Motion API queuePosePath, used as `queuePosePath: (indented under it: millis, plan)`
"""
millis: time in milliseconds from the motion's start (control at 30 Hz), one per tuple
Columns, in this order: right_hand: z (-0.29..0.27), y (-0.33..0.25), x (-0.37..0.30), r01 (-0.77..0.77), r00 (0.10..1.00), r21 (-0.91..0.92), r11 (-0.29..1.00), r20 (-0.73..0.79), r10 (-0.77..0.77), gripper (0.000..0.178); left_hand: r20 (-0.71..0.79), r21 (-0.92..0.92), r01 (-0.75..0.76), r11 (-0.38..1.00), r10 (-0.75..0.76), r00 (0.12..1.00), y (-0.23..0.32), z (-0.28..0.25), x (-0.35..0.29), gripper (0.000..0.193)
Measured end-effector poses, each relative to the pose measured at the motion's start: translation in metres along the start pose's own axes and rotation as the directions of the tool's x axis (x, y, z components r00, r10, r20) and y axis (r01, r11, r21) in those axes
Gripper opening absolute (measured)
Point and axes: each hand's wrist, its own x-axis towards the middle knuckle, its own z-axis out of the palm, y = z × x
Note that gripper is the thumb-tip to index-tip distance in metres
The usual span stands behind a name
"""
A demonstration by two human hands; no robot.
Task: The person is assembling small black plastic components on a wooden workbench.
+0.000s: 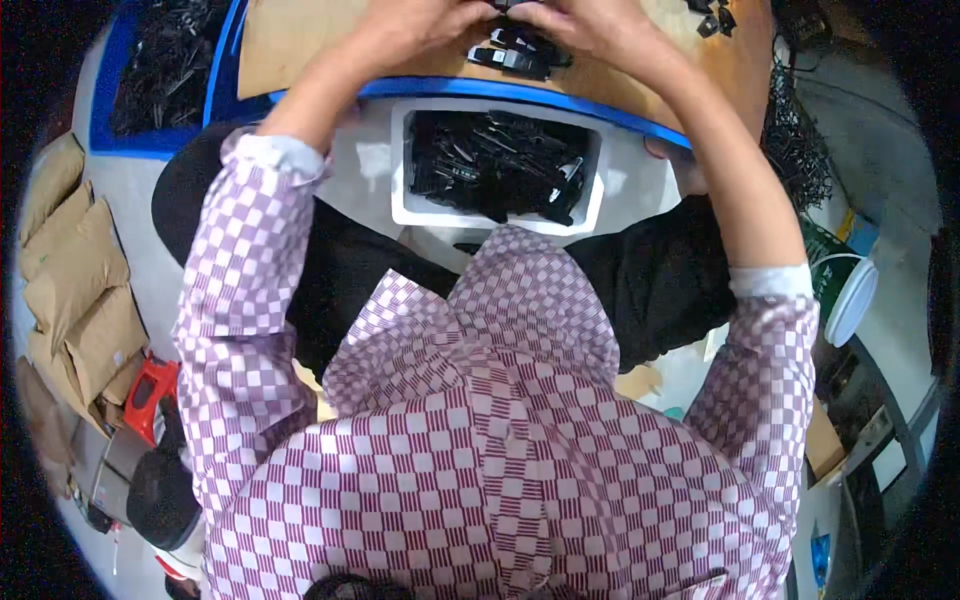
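At the top edge of the head view my left hand (425, 24) and my right hand (592, 26) come close together over the wooden tabletop (300, 45). Both are closed, thumbs facing each other, on a small black plastic part (507, 4). The picture's edge cuts off most of that part and my fingertips. Just below my hands lies a small group of black plastic pieces (512, 60) with some light grey spots. Several more black bits (715, 20) rest on the table at the right.
Below the table's blue edge (450, 88), a white bin (398, 190) of black plastic pieces stands between my legs. A blue crate (150, 153) with black parts is at the left, above brown sacks (80, 290) and a red plastic object (152, 398). A green bucket (825, 265) stands at the right.
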Motion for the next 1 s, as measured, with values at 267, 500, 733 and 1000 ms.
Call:
queuePosePath:
  millis: [267, 500, 733, 1000]
  plan:
    - [0.013, -0.012, -0.027, -0.033, 0.980, 0.167, 0.985, -0.187, 0.064, 0.028, -0.215, 0.071, -0.064, 0.995, 0.078, 0.974, -0.012, 0.041, -0.010, 0.020]
    - [0.050, -0.039, -0.059, 0.064, 0.958, 0.046, 0.997, -0.282, -0.049, 0.029, 0.074, -0.033, -0.077, 0.996, 0.079, 0.994, -0.028, 0.052, -0.029, 0.030]
    - [0.112, -0.082, -0.125, -0.176, 0.984, -0.011, 0.984, -0.038, 0.175, 0.049, 0.056, 0.281, -0.060, 0.958, 0.046, 0.997, -0.023, 0.090, -0.141, 0.043]
    - [0.142, -0.068, -0.149, -0.352, 0.916, -0.196, 0.915, 0.129, 0.380, 0.055, 0.339, 0.396, -0.261, 0.880, 0.124, 0.933, -0.019, 0.142, -0.164, 0.053]
